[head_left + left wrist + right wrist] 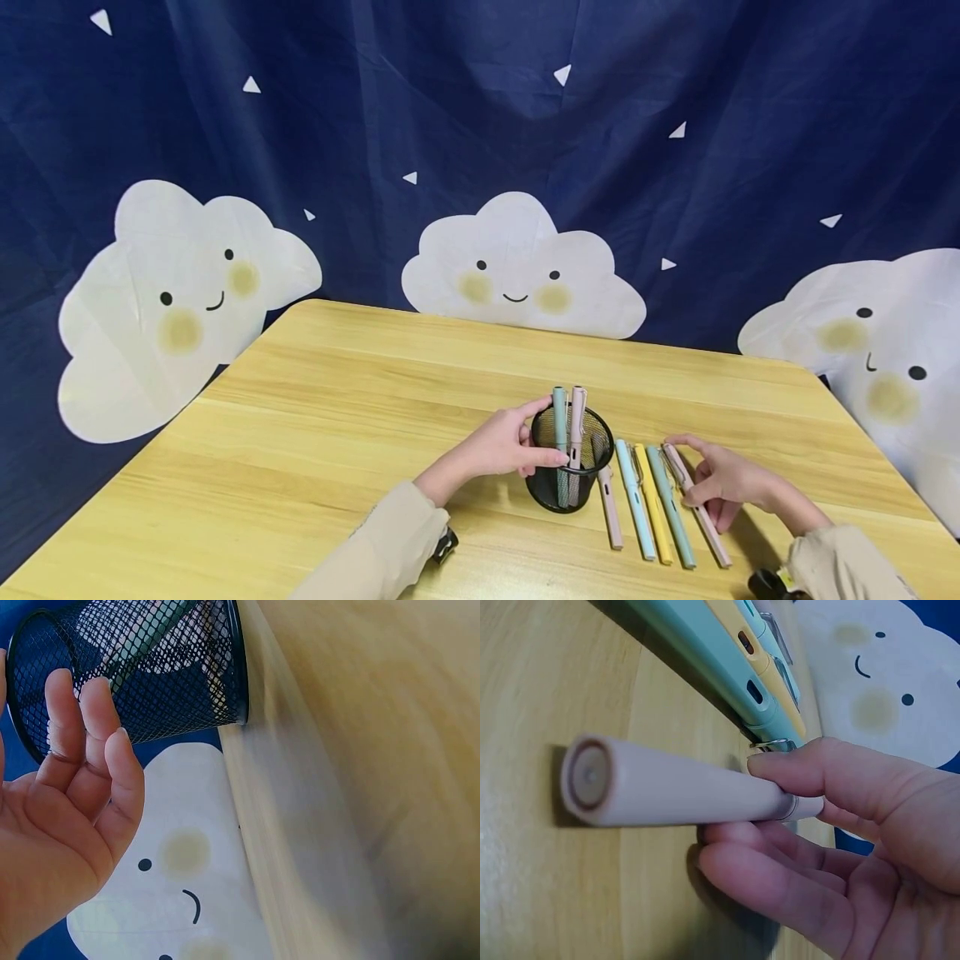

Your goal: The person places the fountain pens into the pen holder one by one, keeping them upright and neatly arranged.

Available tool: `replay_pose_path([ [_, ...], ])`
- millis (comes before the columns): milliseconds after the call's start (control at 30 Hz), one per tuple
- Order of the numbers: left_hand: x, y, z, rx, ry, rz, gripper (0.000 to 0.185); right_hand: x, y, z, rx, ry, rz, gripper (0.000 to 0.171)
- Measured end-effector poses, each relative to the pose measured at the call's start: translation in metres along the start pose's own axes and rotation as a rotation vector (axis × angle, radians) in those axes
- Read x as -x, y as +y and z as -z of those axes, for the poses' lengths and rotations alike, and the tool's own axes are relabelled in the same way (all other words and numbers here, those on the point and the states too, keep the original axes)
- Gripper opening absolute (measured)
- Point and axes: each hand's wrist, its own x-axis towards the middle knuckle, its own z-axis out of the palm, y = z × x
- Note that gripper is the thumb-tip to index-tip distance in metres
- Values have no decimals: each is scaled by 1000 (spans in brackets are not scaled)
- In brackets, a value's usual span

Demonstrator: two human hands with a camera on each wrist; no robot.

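A person's left hand (508, 446) cups the black wire-mesh pen cup (570, 467) standing on the light wooden table (315, 433), thumb and fingers touching its near and far walls, apparently to keep the light holder from tipping; in the left wrist view the fingers (90, 742) lie close together and gently bent against the mesh. Inside the cup a sage-green capped pen (559, 417) and a pale pink capped pen (577, 421) stand upright, leaning on the rim. Just right of the cup five more pens lie side by side in a neat row: a dusty pink one (610, 517), a light blue one (635, 510), a yellow one (653, 515), a mint-green one (671, 518) and, farthest from the cup, a pale pink pen (701, 517). The right hand (723, 483) pinches this last pen (682, 791) between thumb and forefinger near its clip, the barrel seemingly raised slightly from the wood, the other fingers curled beneath. Behind the table hangs a navy cloth with smiling white clouds (517, 267).
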Motion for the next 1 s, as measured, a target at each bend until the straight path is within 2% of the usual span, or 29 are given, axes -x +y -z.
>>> replay_pose_path([
  [667, 1, 1, 0, 10, 0, 10, 82, 4, 2, 4, -35, 8, 37, 77],
  [1000, 1, 0, 0, 5, -4, -3, 81, 6, -3, 2, -49, 76, 47, 77],
])
